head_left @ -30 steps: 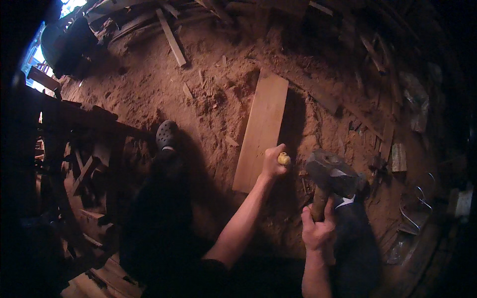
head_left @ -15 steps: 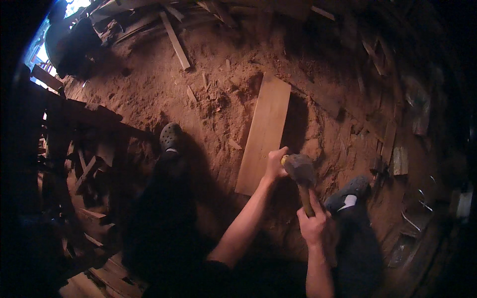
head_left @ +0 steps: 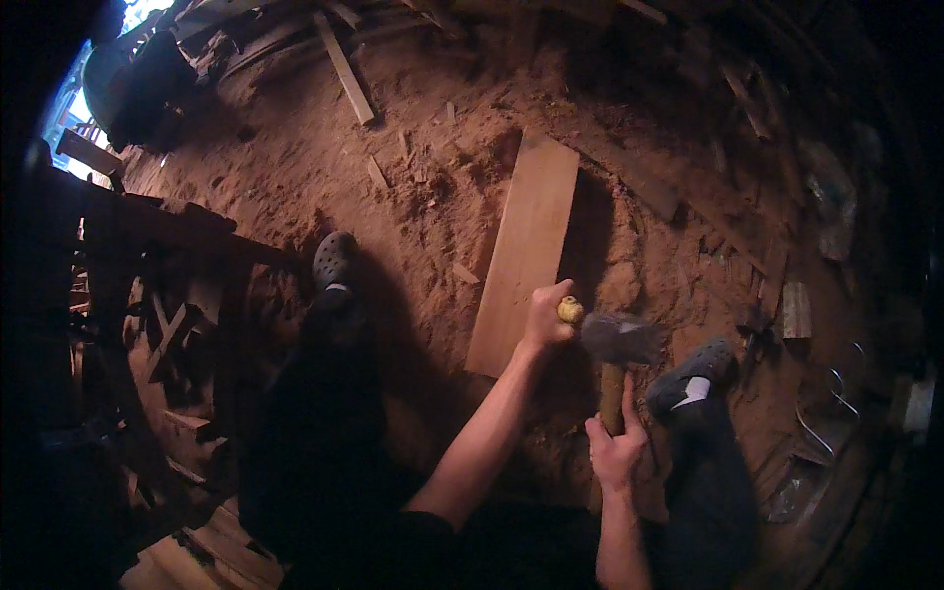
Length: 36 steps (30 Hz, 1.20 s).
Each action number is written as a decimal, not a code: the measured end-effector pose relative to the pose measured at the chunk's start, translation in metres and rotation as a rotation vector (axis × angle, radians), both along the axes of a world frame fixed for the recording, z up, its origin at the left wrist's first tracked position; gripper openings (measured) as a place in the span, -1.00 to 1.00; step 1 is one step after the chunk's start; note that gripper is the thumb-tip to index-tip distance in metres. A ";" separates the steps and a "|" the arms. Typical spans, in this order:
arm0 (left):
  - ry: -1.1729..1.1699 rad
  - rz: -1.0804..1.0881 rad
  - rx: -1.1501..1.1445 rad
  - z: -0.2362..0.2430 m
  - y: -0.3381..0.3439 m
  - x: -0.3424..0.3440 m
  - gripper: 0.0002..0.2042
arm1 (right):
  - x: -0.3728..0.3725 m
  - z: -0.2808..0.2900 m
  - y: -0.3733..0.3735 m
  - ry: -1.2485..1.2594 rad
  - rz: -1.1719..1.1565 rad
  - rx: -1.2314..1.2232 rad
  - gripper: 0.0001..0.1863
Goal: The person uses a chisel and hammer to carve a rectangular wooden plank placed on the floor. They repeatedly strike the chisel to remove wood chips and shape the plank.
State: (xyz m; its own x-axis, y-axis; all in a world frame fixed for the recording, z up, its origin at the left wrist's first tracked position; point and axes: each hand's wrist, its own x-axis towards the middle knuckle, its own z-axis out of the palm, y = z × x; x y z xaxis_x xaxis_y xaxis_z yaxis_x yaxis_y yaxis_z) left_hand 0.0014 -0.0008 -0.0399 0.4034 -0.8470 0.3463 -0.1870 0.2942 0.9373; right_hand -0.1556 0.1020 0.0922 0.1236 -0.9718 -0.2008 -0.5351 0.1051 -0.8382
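Note:
A pale wooden board (head_left: 522,236) lies lengthwise on the dusty brown ground (head_left: 413,236). My left hand (head_left: 546,320) is closed around a yellow-handled tool (head_left: 569,309) at the board's lower right edge; only the handle's top shows, the rest is hidden. My right hand (head_left: 617,454), just below, grips the brownish handle of a hammer (head_left: 622,338), whose dark, heavy head is beside the yellow handle, slightly to its right and blurred.
My feet in dark clogs (head_left: 332,261) are either side of the board. Stacked timber and offcuts (head_left: 172,334) fill the left. Loose slats (head_left: 344,69) lie at the back, wood scraps (head_left: 796,310) and bent metal (head_left: 816,433) at the right. A bright opening is at upper left.
The hammer head swung left onto the yellow handle half a second ago and is now back a little to the right of it. My left hand has stayed at the board's edge, holding the tool.

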 end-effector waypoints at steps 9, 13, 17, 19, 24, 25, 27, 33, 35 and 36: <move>-0.005 -0.035 0.044 -0.001 0.000 0.005 -0.76 | -0.010 0.003 0.020 -0.448 -0.271 0.405 -0.16; 0.114 0.043 0.133 0.001 -0.017 0.005 -0.74 | -0.015 -0.001 0.024 -0.500 -0.317 0.434 -0.14; 0.003 0.084 0.189 0.015 -0.022 0.015 -0.80 | -0.023 -0.004 0.026 -0.533 -0.329 0.407 -0.14; -0.050 0.051 0.117 0.011 -0.012 0.012 -0.83 | -0.025 -0.004 0.025 -0.543 -0.346 0.386 -0.13; -0.115 -0.041 -0.074 0.004 0.024 -0.002 -0.87 | -0.029 -0.006 0.022 -0.566 -0.393 0.379 -0.13; -0.079 0.014 -0.047 0.005 0.025 0.002 -0.86 | -0.027 -0.005 0.022 -0.580 -0.392 0.379 -0.13; 0.010 0.111 0.012 0.030 0.026 0.005 -0.86 | -0.028 -0.005 0.021 -0.594 -0.406 0.376 -0.14; 0.064 0.061 0.159 0.120 0.007 0.044 -0.69 | -0.034 -0.015 0.016 -0.544 -0.454 0.433 -0.18; 0.126 -0.031 0.195 0.124 0.011 0.053 -0.66 | -0.029 -0.008 0.015 -0.534 -0.459 0.447 -0.17; 0.157 -0.077 0.213 0.125 0.012 0.056 -0.64 | -0.027 -0.005 0.015 -0.529 -0.460 0.454 -0.17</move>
